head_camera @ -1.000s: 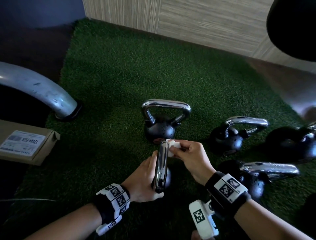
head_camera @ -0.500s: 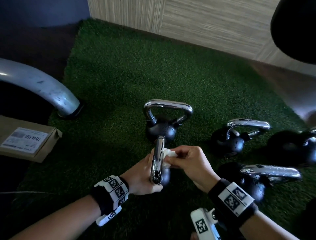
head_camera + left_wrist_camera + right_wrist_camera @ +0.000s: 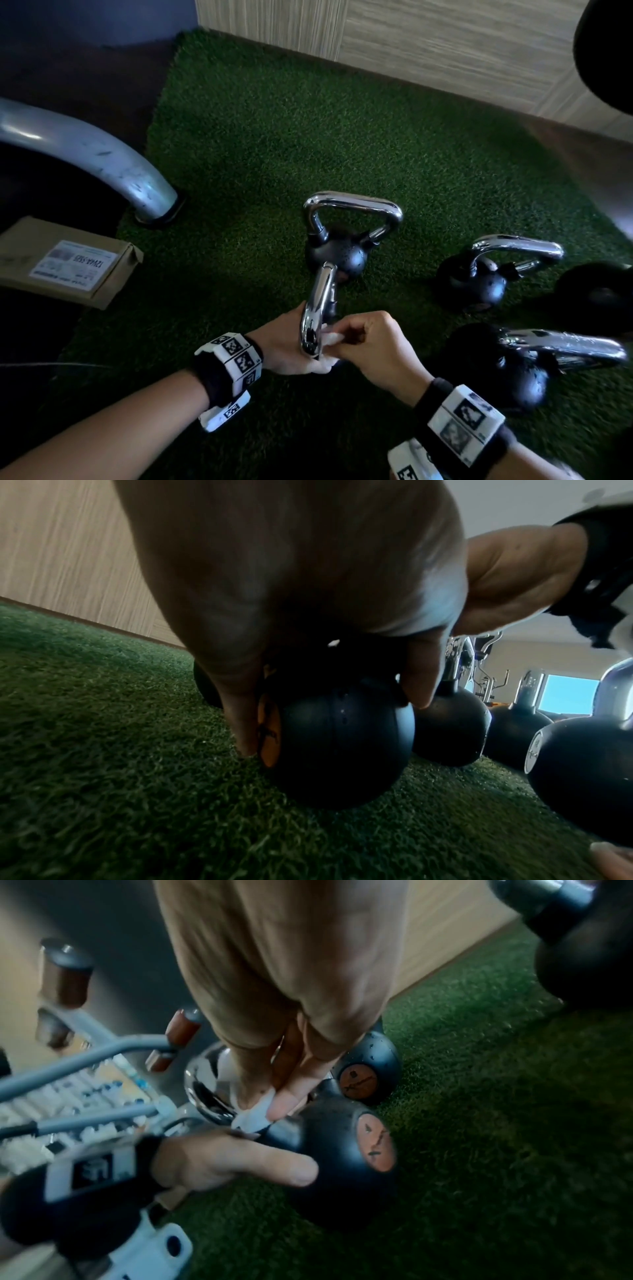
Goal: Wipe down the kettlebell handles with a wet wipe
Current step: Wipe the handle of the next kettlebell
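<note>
A small black kettlebell [image 3: 335,1150] stands on the green turf [image 3: 308,137], its chrome handle [image 3: 318,308] seen edge-on in the head view. My left hand [image 3: 291,349] holds its ball, with thumb and fingers [image 3: 240,710] down either side of the kettlebell body [image 3: 335,737]. My right hand [image 3: 346,342] pinches a white wet wipe [image 3: 330,339] against the near end of that handle. In the right wrist view the wipe [image 3: 253,1118] is pressed onto the chrome [image 3: 205,1085] by my fingertips.
Another kettlebell [image 3: 346,253] stands just behind, and several more [image 3: 479,281] [image 3: 520,370] sit to the right. A grey metal machine leg [image 3: 102,161] and a cardboard box [image 3: 68,267] are at the left. A wood-panelled wall [image 3: 445,44] borders the turf at the back.
My right hand has slid the wipe along the handle from its far end down to the near end. The left hand has kept its hold on the kettlebell.
</note>
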### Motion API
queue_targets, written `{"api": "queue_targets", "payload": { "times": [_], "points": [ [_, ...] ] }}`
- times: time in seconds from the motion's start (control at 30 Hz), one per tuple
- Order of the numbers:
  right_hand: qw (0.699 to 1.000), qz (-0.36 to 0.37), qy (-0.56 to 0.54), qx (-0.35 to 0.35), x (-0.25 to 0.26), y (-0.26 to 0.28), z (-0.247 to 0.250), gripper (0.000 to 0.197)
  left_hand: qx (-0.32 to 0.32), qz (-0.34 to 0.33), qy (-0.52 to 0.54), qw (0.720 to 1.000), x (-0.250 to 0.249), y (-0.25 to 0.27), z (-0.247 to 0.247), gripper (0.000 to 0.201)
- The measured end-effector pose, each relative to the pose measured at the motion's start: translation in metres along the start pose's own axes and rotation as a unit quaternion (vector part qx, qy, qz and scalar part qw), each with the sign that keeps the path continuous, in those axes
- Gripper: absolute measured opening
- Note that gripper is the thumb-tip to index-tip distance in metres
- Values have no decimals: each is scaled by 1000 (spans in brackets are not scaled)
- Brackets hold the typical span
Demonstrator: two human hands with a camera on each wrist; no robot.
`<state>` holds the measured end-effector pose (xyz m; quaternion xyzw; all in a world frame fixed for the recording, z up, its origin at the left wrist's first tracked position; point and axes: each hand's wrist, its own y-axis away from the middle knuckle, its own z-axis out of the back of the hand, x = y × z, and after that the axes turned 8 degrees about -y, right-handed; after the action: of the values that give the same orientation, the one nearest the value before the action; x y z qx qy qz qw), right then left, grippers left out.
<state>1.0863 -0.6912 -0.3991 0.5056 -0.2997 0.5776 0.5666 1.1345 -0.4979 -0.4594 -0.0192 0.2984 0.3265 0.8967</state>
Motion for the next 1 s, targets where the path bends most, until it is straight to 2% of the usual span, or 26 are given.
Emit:
{"api": "queue_targets", "payload": {
  "times": [0.13,0.23,0.3,0.33,0.43,0.53,0.63,0.73,0.83,0.93,1.0],
  "points": [
    [997,-34,-5,70,-1,-7,4,37,-30,-26,35,999,-5,6,4,22],
    [990,-44,91,93,3,-13,12,11,-30,-33,29,999,-14,7,11,31],
    [985,-37,118,123,6,-15,13,6,-33,-44,6,998,-18,7,13,33],
    [985,-35,98,141,8,-15,14,2,-33,-48,-7,998,-18,7,14,34],
    [980,-56,4,192,9,-13,16,13,-32,-43,-18,998,-19,9,11,37],
    [979,-62,-24,194,5,-11,15,14,-45,-55,-50,996,-18,9,6,44],
    [976,-73,-45,199,2,-10,12,19,-54,-30,-35,997,-11,8,-1,65],
    [954,-127,-159,221,1,-4,16,11,-51,2,-24,998,-8,8,-7,86],
    [909,-180,-323,192,0,4,15,18,-47,9,-17,999,-9,7,-9,97],
    [873,-182,-442,102,-4,-1,10,25,-58,31,23,998,-11,7,-6,112],
    [855,-180,-483,57,-7,-6,10,28,-63,36,36,997,-13,7,-3,117]
  ]
}}
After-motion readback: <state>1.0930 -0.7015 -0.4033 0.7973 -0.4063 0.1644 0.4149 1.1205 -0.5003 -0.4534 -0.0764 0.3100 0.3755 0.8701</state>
